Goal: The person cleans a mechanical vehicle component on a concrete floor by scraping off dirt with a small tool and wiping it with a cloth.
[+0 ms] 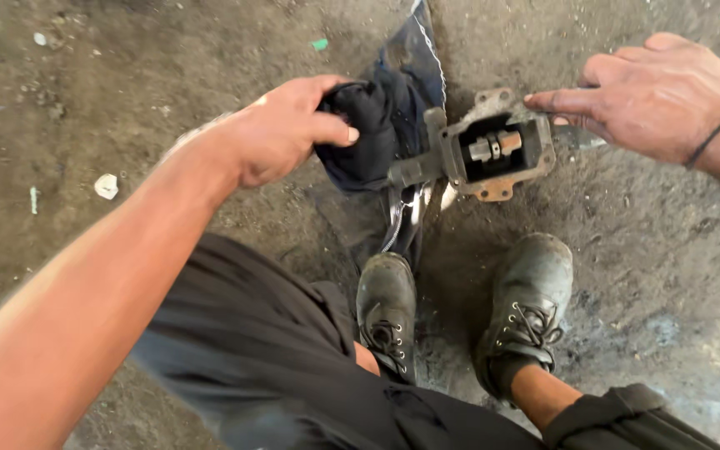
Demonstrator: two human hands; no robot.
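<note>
Left hand (281, 129) is closed around a bunched dark cloth (377, 125), the thumb pressed flat on the fabric, and the rest of the cloth trails down onto the dirt floor (127, 100) toward the feet. Just to the right of the cloth, and touching it, lies a grimy metal housing (493, 150) with a square opening on top; a short shaft shows inside the opening, and a stubby arm sticks out from the housing's left side over the cloth. Right hand (656, 96) rests at the housing's right edge with the fingers mostly straight, the forefinger tip on the upper right corner; it grips nothing that can be seen. Below, two worn black lace-up boots (531, 308) stand on the floor, the left one on the cloth's trailing end.
</note>
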